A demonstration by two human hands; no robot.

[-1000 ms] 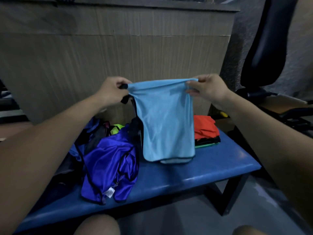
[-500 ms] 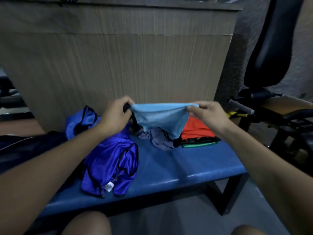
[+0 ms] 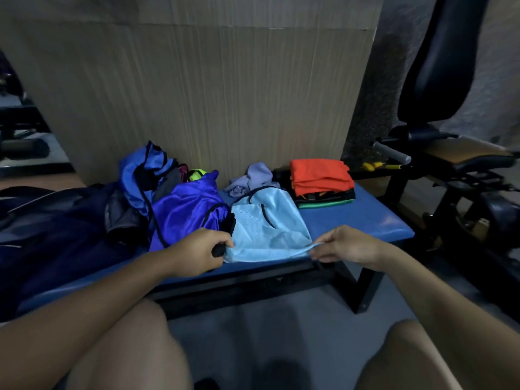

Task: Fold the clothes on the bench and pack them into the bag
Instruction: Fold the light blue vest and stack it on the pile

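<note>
Two hands hold one light blue top [image 3: 267, 229] on the blue bench [image 3: 365, 220]. The left hand [image 3: 197, 251] is curled tight round the near left corner of the top, where a black edge shows. The right hand [image 3: 346, 244] pinches the near right corner with thumb and fingers. Both corners sit at the near edge of the bench, and the rest of the top lies flat, reaching toward the far side.

One neat stack [image 3: 322, 180] of folded clothes sits at the far right of the bench, with an orange piece on top and dark and green ones under it. One small purple cloth [image 3: 253, 178] lies crumpled just behind the top. One shiny blue shirt [image 3: 185, 212] lies loose just left of the top, touching it. One blue bag [image 3: 146, 173] stands open behind that shirt, with more clothes inside; I cannot count them. One dark cloth [image 3: 56, 220] lies at the far left.
</note>
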